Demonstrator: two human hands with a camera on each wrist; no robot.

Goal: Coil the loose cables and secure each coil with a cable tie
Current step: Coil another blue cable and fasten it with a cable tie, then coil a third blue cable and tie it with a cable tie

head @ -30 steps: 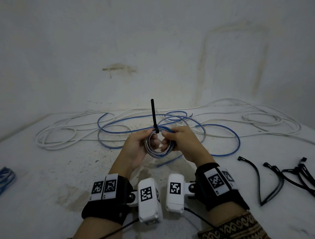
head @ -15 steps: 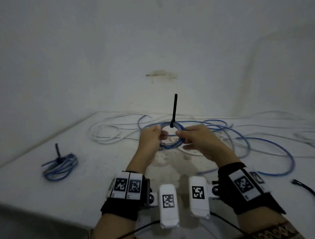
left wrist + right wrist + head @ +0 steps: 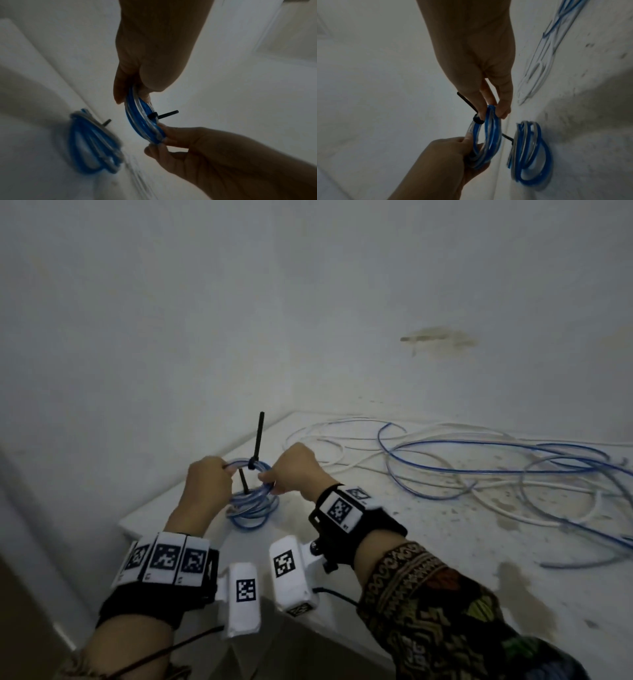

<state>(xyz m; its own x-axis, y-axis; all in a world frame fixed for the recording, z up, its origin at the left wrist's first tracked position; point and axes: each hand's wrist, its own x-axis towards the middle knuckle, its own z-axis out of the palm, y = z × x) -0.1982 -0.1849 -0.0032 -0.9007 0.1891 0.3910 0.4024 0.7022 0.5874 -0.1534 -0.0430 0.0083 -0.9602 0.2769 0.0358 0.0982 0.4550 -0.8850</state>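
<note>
Two hands hold a small ring of blue and clear cable, the held coil (image 3: pixel 252 467), up in the air. The left hand (image 3: pixel 209 481) pinches one side of the ring between its thumb and fingers. The right hand (image 3: pixel 297 466) pinches the other side, with the thumb on one face of the ring and the fingertips (image 3: pixel 504 111) on the other. So the ring sits right between the two hands, and both hands touch it.

A black cable tie (image 3: pixel 256 440) is wrapped around the top of the ring. Its long tail sticks straight up, away from the hands. In the left wrist view the tie (image 3: pixel 164 115) pokes out sideways from the ring, between the two hands.

Just under the hands, a second coil (image 3: pixel 251 508) of the same blue and clear cable lies on the white table (image 3: pixel 445 559). It has its own black tie, and the tail of that tie points up toward the held ring. The two rings are near each other but do not touch.

Off to the side of the right hand, loose cables (image 3: pixel 479 467), blue and white, lie spread over the table in big messy loops.
</note>
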